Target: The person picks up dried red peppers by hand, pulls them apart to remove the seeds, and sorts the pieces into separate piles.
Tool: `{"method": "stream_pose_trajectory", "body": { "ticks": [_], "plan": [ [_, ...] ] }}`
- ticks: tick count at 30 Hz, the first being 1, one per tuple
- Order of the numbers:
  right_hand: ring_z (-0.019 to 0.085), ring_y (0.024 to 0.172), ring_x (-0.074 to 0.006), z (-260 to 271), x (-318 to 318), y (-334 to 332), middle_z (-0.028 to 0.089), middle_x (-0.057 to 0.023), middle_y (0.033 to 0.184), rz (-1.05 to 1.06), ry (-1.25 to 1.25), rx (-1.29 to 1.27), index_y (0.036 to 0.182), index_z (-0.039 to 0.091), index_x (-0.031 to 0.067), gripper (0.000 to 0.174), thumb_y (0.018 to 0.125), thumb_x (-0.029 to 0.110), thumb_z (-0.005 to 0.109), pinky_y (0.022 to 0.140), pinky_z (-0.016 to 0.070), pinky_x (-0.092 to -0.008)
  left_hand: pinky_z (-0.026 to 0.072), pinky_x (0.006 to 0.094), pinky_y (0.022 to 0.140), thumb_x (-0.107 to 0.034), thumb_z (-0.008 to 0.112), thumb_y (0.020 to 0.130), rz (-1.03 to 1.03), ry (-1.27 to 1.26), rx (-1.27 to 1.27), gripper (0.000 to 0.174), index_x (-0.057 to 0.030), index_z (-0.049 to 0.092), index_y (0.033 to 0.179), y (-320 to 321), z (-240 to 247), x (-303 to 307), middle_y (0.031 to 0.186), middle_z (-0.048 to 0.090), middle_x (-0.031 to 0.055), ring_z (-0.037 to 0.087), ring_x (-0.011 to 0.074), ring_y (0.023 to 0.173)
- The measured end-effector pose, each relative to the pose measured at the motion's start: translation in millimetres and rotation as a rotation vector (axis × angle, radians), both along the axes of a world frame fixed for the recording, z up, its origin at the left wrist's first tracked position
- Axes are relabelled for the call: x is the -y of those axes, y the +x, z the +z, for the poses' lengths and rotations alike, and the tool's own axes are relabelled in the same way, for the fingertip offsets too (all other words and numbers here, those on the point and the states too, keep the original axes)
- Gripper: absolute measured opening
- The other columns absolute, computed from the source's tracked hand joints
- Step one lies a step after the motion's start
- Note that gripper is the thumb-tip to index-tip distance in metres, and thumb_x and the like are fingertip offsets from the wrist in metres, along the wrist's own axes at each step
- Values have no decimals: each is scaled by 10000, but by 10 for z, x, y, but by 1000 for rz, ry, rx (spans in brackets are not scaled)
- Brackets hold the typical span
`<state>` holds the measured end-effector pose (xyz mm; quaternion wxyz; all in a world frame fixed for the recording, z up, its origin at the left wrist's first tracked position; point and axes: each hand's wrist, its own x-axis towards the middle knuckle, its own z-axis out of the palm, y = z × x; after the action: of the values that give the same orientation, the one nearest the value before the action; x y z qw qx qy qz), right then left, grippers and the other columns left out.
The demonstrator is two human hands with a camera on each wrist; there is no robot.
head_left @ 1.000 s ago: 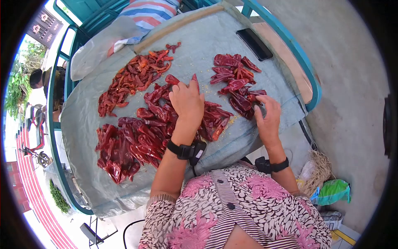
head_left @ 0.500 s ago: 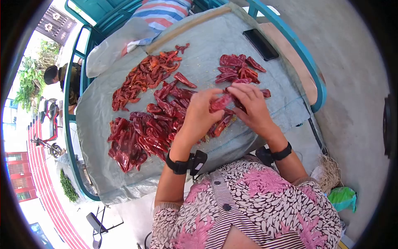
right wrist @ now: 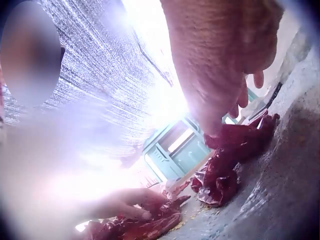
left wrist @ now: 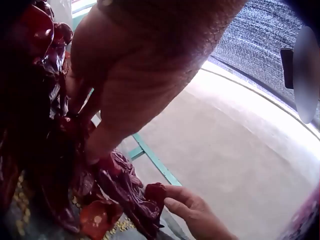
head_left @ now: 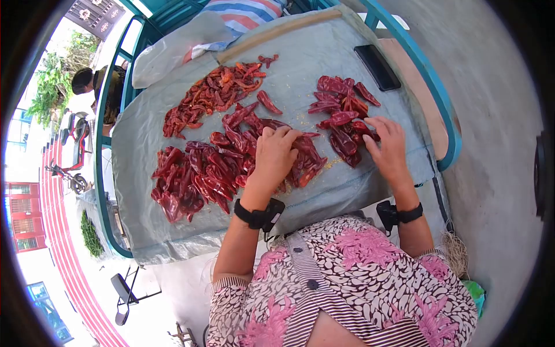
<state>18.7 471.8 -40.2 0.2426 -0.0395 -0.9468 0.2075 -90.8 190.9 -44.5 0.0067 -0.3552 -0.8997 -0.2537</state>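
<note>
Glossy dried red chili peppers [head_left: 217, 176] form a large heap on the sheet-covered surface. My left hand [head_left: 276, 156] reaches down into the right part of this heap, fingers and thumb bent around a chili [left wrist: 112, 167]. At the smaller chili heap [head_left: 341, 118] on the right, my right hand [head_left: 388, 147] pinches the end of a dark red chili [right wrist: 240, 142] between thumb and fingers. The left wrist view also has this chili's end [left wrist: 156, 192] at the right fingertips. One loose chili [head_left: 269, 102] lies just above the large heap.
Shrivelled, more orange chili pieces [head_left: 214, 95] are piled at the back left. A black phone [head_left: 377, 67] lies at the back right. Teal metal rails [head_left: 425, 69] border the surface. A striped sack [head_left: 245, 14] sits behind; another person [head_left: 110, 95] is beyond the left rail.
Half a second ago both hands met over the middle with a chili between them. Since then they have parted: left back to the large heap, right to the small heap.
</note>
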Motion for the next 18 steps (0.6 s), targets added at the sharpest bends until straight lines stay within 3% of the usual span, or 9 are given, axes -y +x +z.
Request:
{"method": "stream_pose_trajectory", "body": {
  "ticks": [4, 10, 13, 16, 18],
  "plan": [
    [578, 1179, -319, -48, 47, -81, 665, -90, 1225, 172, -51, -3, 1242, 678, 135, 384, 863, 143, 741, 1044, 427, -476, 503, 428, 844, -65, 736, 782, 23, -3, -96, 344, -138, 719, 1117, -37, -63, -54, 1065, 697, 53, 584, 307, 935],
    [608, 1125, -313, 125, 419, -247, 671, -93, 1181, 452, -106, -32, 1241, 669, 130, 409, 843, 153, 763, 1014, 446, -471, 506, 412, 829, -89, 754, 775, 26, 20, -152, 284, -97, 722, 1058, 51, 129, -73, 990, 699, 65, 597, 303, 887],
    [628, 1089, -302, 190, 564, -328, 690, -82, 1115, 572, -143, -103, 1207, 679, 131, 364, 853, 153, 762, 1009, 448, -465, 503, 427, 837, -89, 769, 775, -10, 35, -129, 328, -85, 709, 1098, 166, 345, -140, 974, 701, 72, 602, 313, 900],
    [648, 1081, -308, 43, 538, -392, 708, -84, 1118, 544, -150, -102, 1179, 701, 128, 323, 863, 123, 766, 1028, 450, -471, 502, 437, 851, -73, 773, 780, 52, 139, -81, 378, -73, 688, 1149, 226, 394, -192, 1005, 699, 84, 604, 327, 928],
    [651, 1037, -300, 83, 443, -399, 713, -73, 1024, 468, -133, -147, 1136, 703, 129, 270, 872, 129, 755, 1018, 445, -462, 502, 441, 861, -61, 771, 783, 115, 90, -153, 405, -64, 673, 1176, 204, 312, -154, 1038, 696, 93, 604, 336, 949]
  ]
}}
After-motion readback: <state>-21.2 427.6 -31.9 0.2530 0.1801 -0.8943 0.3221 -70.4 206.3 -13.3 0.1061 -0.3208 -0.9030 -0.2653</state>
